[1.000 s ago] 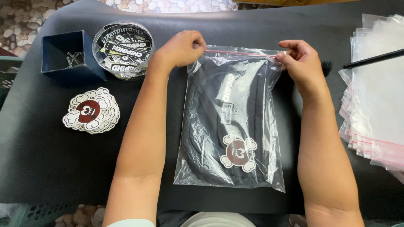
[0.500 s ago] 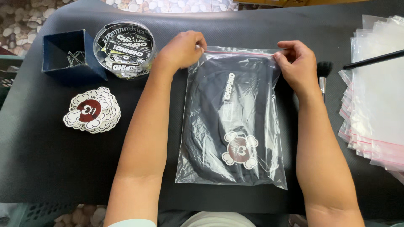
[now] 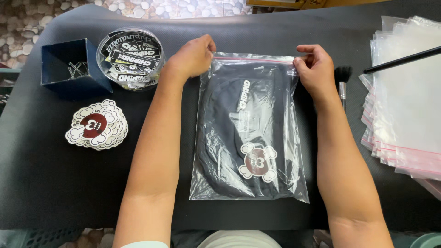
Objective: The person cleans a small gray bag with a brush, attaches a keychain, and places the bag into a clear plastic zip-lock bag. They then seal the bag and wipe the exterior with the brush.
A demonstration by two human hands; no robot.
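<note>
Head view looks straight down on our 2 hands, both set at the top edge of a clear zip-seal bag (image 3: pixel 250 133) lying flat on a black mat (image 3: pixel 55 183). Our left hand (image 3: pixel 193 57) is curled nearly closed, fingertips pinching the upper left corner of the bag at its red seal strip. Our right hand (image 3: pixel 316 69) is likewise curled, thumb and fingers pinched on the upper right corner of the same strip. The bag stretches from between the 2 hands back toward our body, lying between our forearms.

Inside the bag sits a folded black garment (image 3: pixel 229 138) with white print, and a cloud-edged sticker with a dark red round middle (image 3: pixel 258 161) rests low in the bag, nearer our right forearm.

Just left of our left hand stands a round clear tub of black-and-white stickers (image 3: pixel 131 57), and touching it farther left is a dark blue square box (image 3: pixel 69 69) holding a thin chain. Below those, well left of our left forearm, lies a stack of matching cloud-edged stickers (image 3: pixel 97 125).

Just right of our right hand lies a small brush with black bristles (image 3: pixel 342 76). Farther right is a pile of clear zip-seal bags (image 3: pixel 404 101), with a thin black rod (image 3: pixel 404 59) lying across them.
</note>
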